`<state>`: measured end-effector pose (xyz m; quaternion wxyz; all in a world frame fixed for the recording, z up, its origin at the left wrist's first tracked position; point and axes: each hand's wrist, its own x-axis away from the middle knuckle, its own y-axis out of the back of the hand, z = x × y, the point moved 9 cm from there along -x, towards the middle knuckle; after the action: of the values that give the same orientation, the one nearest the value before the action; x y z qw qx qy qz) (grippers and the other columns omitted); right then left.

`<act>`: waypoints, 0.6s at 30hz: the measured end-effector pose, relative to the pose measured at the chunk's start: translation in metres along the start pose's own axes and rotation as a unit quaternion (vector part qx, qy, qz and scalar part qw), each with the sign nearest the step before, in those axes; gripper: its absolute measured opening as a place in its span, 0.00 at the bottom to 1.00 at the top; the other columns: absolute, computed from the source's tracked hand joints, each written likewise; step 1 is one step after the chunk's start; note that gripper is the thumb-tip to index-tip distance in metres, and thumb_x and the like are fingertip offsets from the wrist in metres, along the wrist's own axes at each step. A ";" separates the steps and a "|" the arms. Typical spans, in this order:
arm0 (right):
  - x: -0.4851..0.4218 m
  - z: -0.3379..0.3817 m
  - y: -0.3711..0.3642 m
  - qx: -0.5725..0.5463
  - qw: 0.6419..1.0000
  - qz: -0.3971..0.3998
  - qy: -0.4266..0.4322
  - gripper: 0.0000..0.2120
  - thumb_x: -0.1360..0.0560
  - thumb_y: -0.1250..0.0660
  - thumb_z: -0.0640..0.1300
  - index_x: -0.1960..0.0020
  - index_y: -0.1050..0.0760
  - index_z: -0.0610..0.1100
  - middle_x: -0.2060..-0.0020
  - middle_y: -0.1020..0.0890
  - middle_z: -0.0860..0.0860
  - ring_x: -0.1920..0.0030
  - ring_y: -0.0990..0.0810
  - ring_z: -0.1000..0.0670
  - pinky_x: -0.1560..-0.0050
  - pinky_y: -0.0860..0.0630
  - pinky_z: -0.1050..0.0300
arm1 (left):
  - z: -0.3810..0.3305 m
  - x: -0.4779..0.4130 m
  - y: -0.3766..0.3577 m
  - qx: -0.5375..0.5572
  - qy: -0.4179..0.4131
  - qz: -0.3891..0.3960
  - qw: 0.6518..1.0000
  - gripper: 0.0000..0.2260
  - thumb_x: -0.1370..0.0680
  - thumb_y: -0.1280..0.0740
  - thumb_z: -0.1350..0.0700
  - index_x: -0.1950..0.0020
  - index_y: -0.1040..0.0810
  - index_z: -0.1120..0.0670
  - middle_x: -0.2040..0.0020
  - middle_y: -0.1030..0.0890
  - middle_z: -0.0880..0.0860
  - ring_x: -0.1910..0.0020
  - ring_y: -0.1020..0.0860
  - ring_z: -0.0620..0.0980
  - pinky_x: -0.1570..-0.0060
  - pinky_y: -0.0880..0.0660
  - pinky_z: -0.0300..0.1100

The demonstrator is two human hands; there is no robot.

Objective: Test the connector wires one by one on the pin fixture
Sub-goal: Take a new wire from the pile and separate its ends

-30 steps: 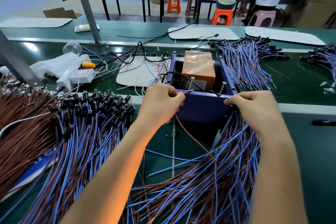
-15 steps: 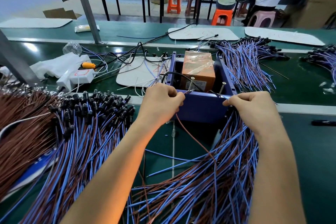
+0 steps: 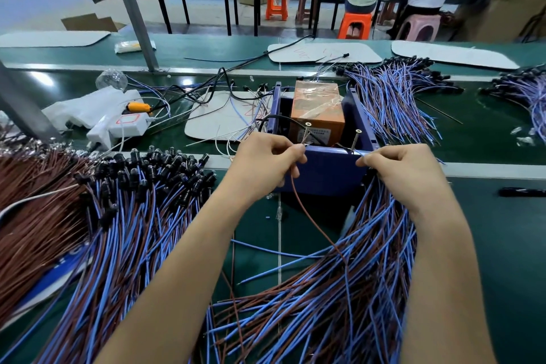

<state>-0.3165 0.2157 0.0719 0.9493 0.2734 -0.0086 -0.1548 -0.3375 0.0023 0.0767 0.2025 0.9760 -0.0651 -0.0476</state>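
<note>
Left hand (image 3: 263, 164) grip pinches a brown wire (image 3: 308, 217) at the fixture's (image 3: 328, 170) left pin (image 3: 306, 133), while right hand (image 3: 406, 176) grip pinches a blue wire (image 3: 360, 153) at the right pin (image 3: 355, 139).

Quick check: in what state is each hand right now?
Left hand: closed, pinching the brown wire.
Right hand: closed, pinching a blue wire.

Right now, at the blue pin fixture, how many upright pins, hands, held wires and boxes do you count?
Pins: 2
Hands: 2, left hand and right hand
Held wires: 2, brown wire and blue wire
Box: 1
Total: 7
</note>
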 end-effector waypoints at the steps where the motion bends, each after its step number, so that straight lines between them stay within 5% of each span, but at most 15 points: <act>1: 0.000 0.001 0.000 0.002 1.000 -0.001 0.000 0.11 0.28 0.30 0.42 0.68 0.19 0.52 0.66 0.17 0.45 0.65 0.25 0.51 0.64 0.30 0.60 | 0.001 0.000 0.000 -0.007 0.000 -0.002 1.000 0.12 0.20 0.35 0.55 0.61 0.18 0.58 0.72 0.21 0.50 0.81 0.32 0.42 0.78 0.35 0.30; 5: 0.001 0.002 0.001 0.002 1.000 -0.001 0.004 0.11 0.28 0.30 0.42 0.68 0.19 0.52 0.62 0.16 0.42 0.56 0.21 0.41 0.64 0.30 0.61 | 0.003 -0.001 0.002 -0.009 0.002 -0.003 1.000 0.12 0.20 0.35 0.55 0.60 0.18 0.57 0.73 0.22 0.48 0.80 0.31 0.44 0.76 0.34 0.32; 9: 0.007 0.011 0.001 -0.068 0.997 0.020 0.009 0.07 0.26 0.31 0.42 0.61 0.17 0.49 0.81 0.27 0.55 0.79 0.34 0.57 0.77 0.38 0.67 | 0.000 0.004 -0.013 0.099 0.022 0.049 0.994 0.07 0.21 0.35 0.60 0.54 0.19 0.61 0.73 0.22 0.48 0.78 0.27 0.42 0.76 0.29 0.33; 14: 0.026 0.046 -0.004 -0.291 0.951 0.100 0.034 0.05 0.27 0.30 0.39 0.58 0.16 0.46 0.72 0.19 0.48 0.77 0.22 0.53 0.75 0.26 0.65 | -0.013 0.018 -0.046 0.211 0.042 0.179 0.960 0.06 0.22 0.35 0.63 0.50 0.19 0.55 0.70 0.20 0.48 0.74 0.23 0.43 0.69 0.24 0.32; 18: 0.035 0.070 -0.004 -0.339 0.928 0.119 0.103 0.04 0.37 0.28 0.45 0.63 0.15 0.47 0.63 0.17 0.46 0.70 0.21 0.54 0.68 0.23 0.65 | -0.027 0.030 -0.059 0.234 0.029 0.238 0.942 0.04 0.24 0.34 0.63 0.53 0.20 0.58 0.69 0.21 0.49 0.73 0.23 0.43 0.69 0.25 0.32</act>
<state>-0.2916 0.1657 0.1268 0.9926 -0.0529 0.1095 -0.0056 -0.2986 0.0616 0.0757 -0.0242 0.9527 -0.2993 0.0468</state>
